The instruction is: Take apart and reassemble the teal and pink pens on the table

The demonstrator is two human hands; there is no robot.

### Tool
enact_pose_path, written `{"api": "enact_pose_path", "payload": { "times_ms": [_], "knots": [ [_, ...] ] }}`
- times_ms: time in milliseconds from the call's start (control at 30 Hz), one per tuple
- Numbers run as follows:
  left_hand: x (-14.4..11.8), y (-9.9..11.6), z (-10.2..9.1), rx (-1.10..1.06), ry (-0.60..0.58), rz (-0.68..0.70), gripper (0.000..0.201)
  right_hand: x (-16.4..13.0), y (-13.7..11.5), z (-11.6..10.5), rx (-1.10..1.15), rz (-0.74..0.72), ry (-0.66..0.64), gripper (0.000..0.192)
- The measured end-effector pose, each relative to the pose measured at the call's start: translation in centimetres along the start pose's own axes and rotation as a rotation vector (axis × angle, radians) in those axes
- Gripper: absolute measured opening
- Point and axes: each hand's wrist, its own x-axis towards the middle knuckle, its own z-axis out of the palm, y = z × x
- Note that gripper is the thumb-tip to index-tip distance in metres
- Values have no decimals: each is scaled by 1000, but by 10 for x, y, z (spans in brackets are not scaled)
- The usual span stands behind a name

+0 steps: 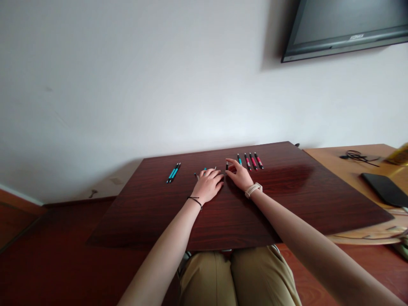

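My left hand [208,184] rests on the dark wooden board [287,199], fingers curled over small pen parts; a blue piece and a thin tip poke out above the fingers. My right hand [238,174] pinches a small black pen part [227,165] upright on the board. Just right of it lie a blue pen [239,159] and three red pens [253,161] side by side. Two blue pens [174,172] lie together to the left. A tiny dark piece [195,174] lies next to my left hand.
The board lies across my lap, its far edge near a white wall. A lighter wooden table [338,159] at the right holds a black flat case [384,188], a coiled black cable [357,156] and a yellow object [398,155]. A wall-mounted screen [344,25] hangs upper right.
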Motion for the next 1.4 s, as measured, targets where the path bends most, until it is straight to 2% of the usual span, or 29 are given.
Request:
{"api": "enact_pose_path", "payload": {
  "times_ms": [200,367,567,800,967,1100,1233,1400],
  "knots": [
    [3,1,7,7,17,18,34,0,-3,-1,11,17,-2,54],
    [3,1,3,-4,17,13,29,0,-3,-2,18,14,0,52],
    [3,-1,-1,-30,-35,26,35,0,-3,-2,33,9,-1,51],
    [2,-7,5,-111,75,8,22,-1,-4,-2,55,9,10,45],
    [1,-9,4,-191,93,-60,18,-2,-4,-2,122,36,13,39],
    [1,-11,-4,-288,209,-157,11,-1,-8,-1,320,90,16,41],
    [1,-18,-9,-407,354,-239,12,-1,-18,-1,503,175,-38,47],
    [3,-22,-8,-521,501,-199,14,-4,-30,-3,663,270,-71,53]
  ]
}}
